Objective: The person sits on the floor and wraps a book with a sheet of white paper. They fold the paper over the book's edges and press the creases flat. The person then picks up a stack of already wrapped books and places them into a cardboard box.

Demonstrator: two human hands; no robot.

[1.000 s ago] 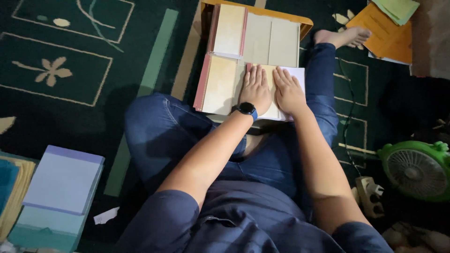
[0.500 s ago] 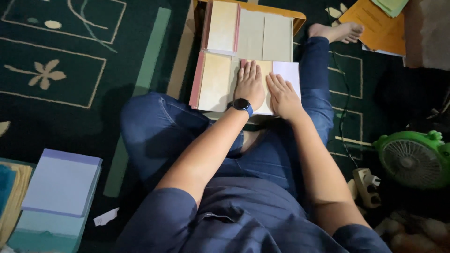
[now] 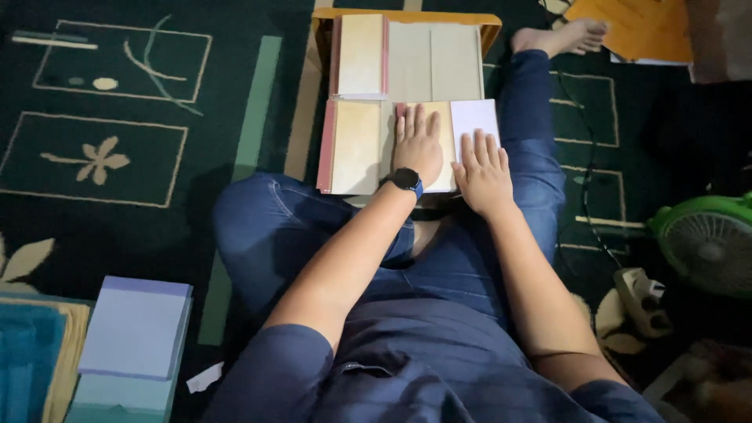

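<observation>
I sit cross-legged on a dark green carpet with an open cardboard box [image 3: 319, 47] in front of my knees. Stacks of thin books with cream covers and pink spines fill it. My left hand [image 3: 419, 145], with a black watch on its wrist, lies flat on a cream book [image 3: 446, 168] in the near row. Beside it, my right hand [image 3: 482, 174] rests flat on the near edge of a white-covered book [image 3: 475, 117]. Another cream book [image 3: 354, 145] lies left of my hands, and a further stack [image 3: 360, 55] sits at the back of the box.
A pile of lilac and pale blue books [image 3: 137, 329] stands at the lower left, with a paper scrap [image 3: 205, 377] near it. A green fan [image 3: 709, 243], a power plug [image 3: 638, 294] and a cable [image 3: 583, 141] lie at the right. Orange folders [image 3: 634, 27] sit beyond my bare foot [image 3: 564, 35].
Both hands stay flat on the near row of books. My right hand has slid slightly toward me, uncovering more of the white cover. The view has shifted a little.
</observation>
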